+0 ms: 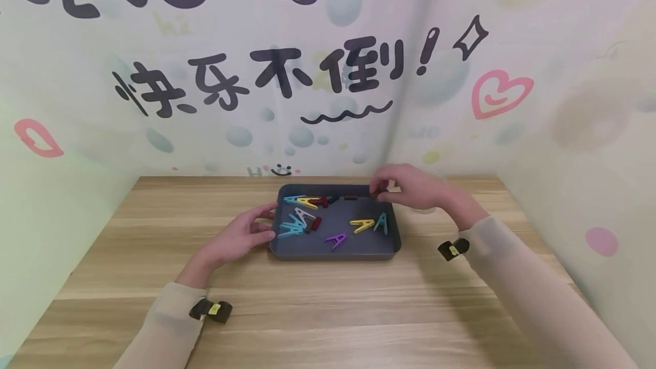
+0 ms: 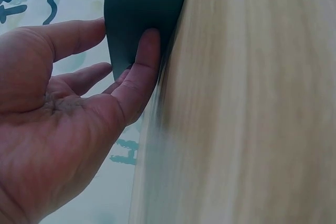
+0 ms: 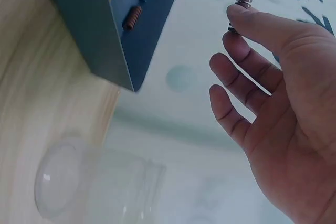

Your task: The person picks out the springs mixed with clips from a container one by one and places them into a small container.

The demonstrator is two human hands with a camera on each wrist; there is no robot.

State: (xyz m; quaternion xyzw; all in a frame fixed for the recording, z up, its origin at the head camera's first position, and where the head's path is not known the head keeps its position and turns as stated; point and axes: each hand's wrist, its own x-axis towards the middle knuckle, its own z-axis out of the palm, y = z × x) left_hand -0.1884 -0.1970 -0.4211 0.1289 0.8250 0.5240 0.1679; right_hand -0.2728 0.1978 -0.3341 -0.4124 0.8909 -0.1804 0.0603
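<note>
My right hand (image 1: 410, 185) pinches a small dark brown coil spring (image 3: 242, 1) between thumb and forefinger, above the back right corner of a grey tray (image 1: 333, 256). The other fingers stand apart, as the right wrist view shows. My left hand (image 1: 245, 235) touches the tray's left end wall (image 2: 139, 3) with its fingertips, fingers extended. In the tray lie another brown spring (image 1: 351, 197), yellow clothespins (image 1: 363, 225), a purple clothespin (image 1: 336, 240), a teal clothespin (image 1: 381, 222), light blue clothespins (image 1: 291, 226) and small dark red pieces (image 1: 316, 224).
A clear plastic jar (image 3: 94, 182) is beside the tray on the right, partly behind my right hand in the head view. The wooden table (image 1: 328, 312) meets a printed backdrop (image 1: 328, 147) just behind the tray. Black bands (image 1: 453, 249) are on both sleeves.
</note>
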